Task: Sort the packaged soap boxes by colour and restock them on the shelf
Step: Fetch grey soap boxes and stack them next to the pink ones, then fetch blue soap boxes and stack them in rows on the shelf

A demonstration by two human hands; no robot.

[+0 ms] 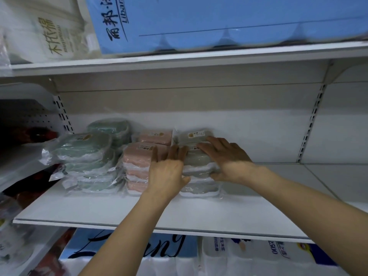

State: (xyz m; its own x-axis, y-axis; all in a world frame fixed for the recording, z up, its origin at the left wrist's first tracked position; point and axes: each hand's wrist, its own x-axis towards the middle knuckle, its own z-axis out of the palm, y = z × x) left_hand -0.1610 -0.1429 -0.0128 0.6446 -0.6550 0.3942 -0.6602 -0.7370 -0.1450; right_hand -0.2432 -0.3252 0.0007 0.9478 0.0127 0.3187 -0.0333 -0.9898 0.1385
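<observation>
Between both hands: grey soap box stack (196,166); left hand (169,168), right hand (227,156) flat-fingered, pressing it.

Even, diffuse light from above and in front; the white shelf (139,212) is bright, without hard shadows. Under the upper shelf board (179,58) the back panel lies in soft grey shade. Left of the shelf, the neighbouring bay is dark. Plastic wrap on the soap boxes (87,154) shows faint glare. Overall focus is soft; the blue pack (219,20) above is motion-blurred. Shelf edges bow outward toward the frame borders.
</observation>
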